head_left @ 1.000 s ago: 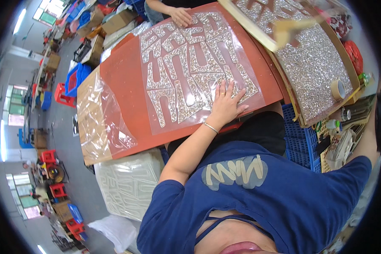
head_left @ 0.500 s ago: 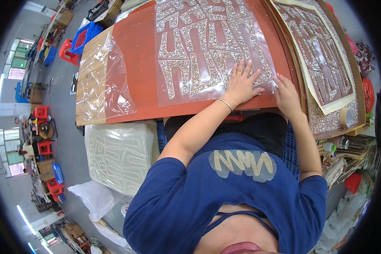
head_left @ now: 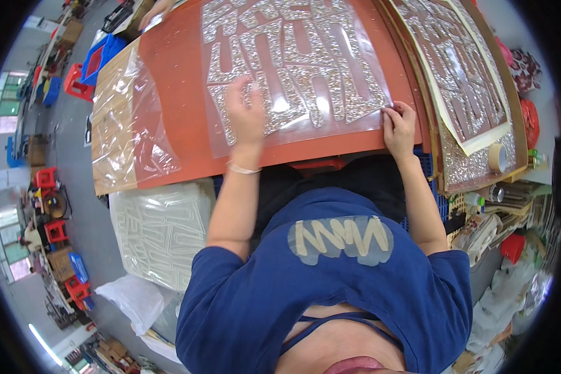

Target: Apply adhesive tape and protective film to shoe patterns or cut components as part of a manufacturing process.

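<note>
A clear plastic sheet (head_left: 287, 134) with glittery silver, branching cut-out shapes (head_left: 296, 103) lies on the reddish-brown board (head_left: 181, 100) in front of me. At its near right corner, my right hand (head_left: 400, 129) is closed, with thumb and forefinger pinching the sheet's edge. My left hand (head_left: 246, 115) is raised over the sheet's left part, smeared by motion; its fingers look apart and nothing shows in them. Whether it touches the sheet, I cannot tell.
Crinkled clear film (head_left: 159, 134) covers the board's left end. To the right, a tray (head_left: 445, 181) holds a cream-bordered glittery sheet (head_left: 480, 140) and a tape roll (head_left: 497, 158). A wrapped stack of patterned sheets (head_left: 159, 234) sits below left. Another person's hand (head_left: 161, 11) reaches in at the far left.
My left hand has lifted off the sheet's right part and moved left. My right hand has come down slightly to the sheet's corner and pinched it. Another person's hand has appeared at the far left.
</note>
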`<state>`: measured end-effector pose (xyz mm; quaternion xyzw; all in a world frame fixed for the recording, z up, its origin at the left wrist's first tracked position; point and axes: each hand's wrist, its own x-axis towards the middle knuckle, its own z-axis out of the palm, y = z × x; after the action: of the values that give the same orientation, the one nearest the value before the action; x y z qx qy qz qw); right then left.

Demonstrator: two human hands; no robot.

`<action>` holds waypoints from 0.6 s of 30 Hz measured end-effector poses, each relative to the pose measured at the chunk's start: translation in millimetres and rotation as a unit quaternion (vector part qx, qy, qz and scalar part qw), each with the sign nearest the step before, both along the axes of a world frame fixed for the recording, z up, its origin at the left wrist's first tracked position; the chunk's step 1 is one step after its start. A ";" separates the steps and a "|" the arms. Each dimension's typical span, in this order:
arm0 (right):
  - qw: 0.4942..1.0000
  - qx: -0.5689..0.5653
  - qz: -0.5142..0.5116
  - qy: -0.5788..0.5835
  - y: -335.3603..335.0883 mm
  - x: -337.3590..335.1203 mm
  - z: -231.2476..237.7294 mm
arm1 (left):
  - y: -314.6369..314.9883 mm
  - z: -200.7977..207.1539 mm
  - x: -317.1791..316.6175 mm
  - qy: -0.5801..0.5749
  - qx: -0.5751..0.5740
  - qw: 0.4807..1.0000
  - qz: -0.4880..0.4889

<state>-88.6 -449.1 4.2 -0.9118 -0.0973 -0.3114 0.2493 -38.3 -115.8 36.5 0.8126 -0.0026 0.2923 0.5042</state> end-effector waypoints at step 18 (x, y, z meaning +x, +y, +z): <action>0.999 0.051 0.002 0.012 -3.9 3.2 2.5 | 96.8 0.9 -38.4 0.392 0.287 0.862 0.146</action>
<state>-85.4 -453.1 6.6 -0.9014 -0.0802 -0.3040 0.2977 -76.6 -19.0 37.4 0.9598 0.2306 0.0065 0.1599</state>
